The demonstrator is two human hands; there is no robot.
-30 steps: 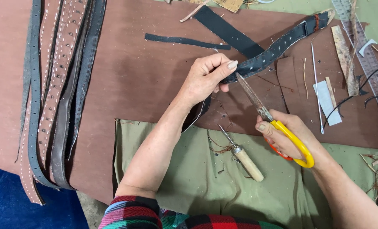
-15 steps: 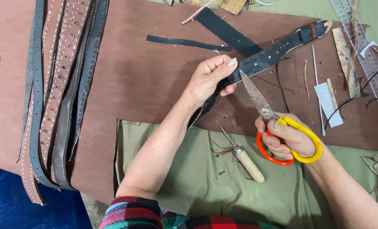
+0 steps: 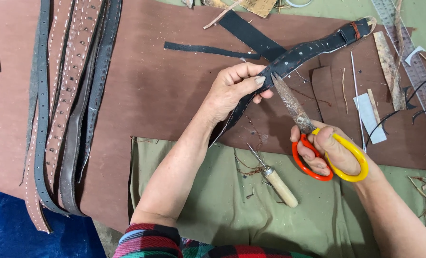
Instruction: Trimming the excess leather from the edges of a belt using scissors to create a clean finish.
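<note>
Stack of belts (image 3: 65, 110) lying far left on counter (image 3: 165, 95). L hand (image 3: 232, 91) is pinching a dark strap (image 3: 294, 55) w/ closed grip, strap running up-right across counter. R hand (image 3: 335, 150) is gripping scissors (image 3: 318, 138) by orange & yellow handles, blades shut, tip just beside strap; awl (image 3: 275, 181) lying between the arms.

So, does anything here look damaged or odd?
Yes. The scissors in the right hand have rusty, pitted blades. Also, loose thread and leather scraps lie scattered on the green cloth near the awl.
</note>
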